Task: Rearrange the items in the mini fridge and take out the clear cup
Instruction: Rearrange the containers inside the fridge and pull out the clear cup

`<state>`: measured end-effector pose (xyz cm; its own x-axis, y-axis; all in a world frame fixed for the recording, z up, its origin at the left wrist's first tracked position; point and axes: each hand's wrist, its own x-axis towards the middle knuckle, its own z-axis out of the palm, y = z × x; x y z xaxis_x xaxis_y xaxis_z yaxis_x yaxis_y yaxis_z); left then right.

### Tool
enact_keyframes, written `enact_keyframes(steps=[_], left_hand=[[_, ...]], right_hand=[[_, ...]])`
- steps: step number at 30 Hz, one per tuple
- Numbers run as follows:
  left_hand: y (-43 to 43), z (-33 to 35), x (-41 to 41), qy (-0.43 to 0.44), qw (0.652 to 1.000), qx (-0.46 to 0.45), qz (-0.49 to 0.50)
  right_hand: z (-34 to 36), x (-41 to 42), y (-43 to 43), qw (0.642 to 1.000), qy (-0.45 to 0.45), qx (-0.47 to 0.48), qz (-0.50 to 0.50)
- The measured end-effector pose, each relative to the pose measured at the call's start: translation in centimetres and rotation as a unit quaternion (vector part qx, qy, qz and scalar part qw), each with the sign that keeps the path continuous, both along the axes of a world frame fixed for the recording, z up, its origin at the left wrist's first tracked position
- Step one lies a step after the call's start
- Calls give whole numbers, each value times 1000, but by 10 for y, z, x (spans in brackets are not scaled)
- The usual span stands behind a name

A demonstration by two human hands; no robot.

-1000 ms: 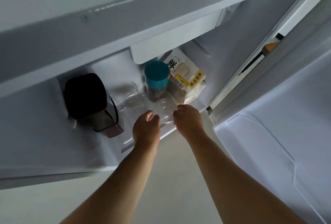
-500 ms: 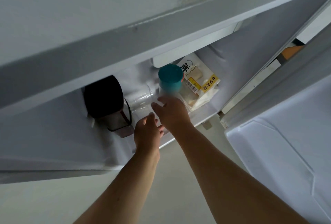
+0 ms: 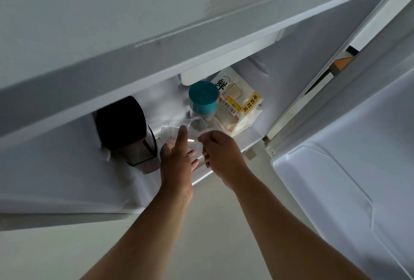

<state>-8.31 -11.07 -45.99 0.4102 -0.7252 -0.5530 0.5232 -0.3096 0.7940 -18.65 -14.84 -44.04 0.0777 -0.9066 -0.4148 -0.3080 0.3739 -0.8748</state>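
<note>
A small clear cup (image 3: 195, 130) is tilted just above the fridge floor, in front of a jar with a teal lid (image 3: 203, 97). My right hand (image 3: 221, 154) pinches the cup's right rim with its fingertips. On the cup's left side is my left hand (image 3: 178, 158), fingers spread and forefinger stretched along the cup; it holds nothing. A second clear glass (image 3: 167, 129) lies behind my left forefinger, partly hidden. Further left stands a jug with a black lid (image 3: 122, 123).
A bagged loaf with a yellow label (image 3: 240, 106) leans in the back right corner. A white shelf (image 3: 156, 40) overhangs the compartment. The open fridge door (image 3: 347, 179) is at the right. Pale floor lies below my arms.
My right hand has drawn back from the teal-lidded jar and now grips the clear cup, tilted off the floor. My left hand has opened and reached forward beside it.
</note>
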Motion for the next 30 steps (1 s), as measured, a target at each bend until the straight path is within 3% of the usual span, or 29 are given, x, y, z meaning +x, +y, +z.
enact_keyframes(steps=[3, 7, 10, 13, 16, 30], left_hand=[[2, 1, -3, -116, 992, -28, -38], [4, 2, -7, -304, 946, -40, -104], [0, 3, -10, -363, 922, -25, -133], [-5, 1, -16, -366, 917, -31, -155], [-4, -4, -19, -341, 922, -10, -182], [-18, -24, -23, -376, 909, -15, -182]], right_hand=[[-3, -14, 8, 998, -37, 44, -41], [-2, -25, 8, 997, -4, -9, -82], [-4, -29, 2, 993, 89, -51, -58], [-10, -34, -2, 981, 186, -61, -21], [-10, -35, 3, 984, 167, -49, -28], [-24, -37, -1, 981, 185, -62, -20]])
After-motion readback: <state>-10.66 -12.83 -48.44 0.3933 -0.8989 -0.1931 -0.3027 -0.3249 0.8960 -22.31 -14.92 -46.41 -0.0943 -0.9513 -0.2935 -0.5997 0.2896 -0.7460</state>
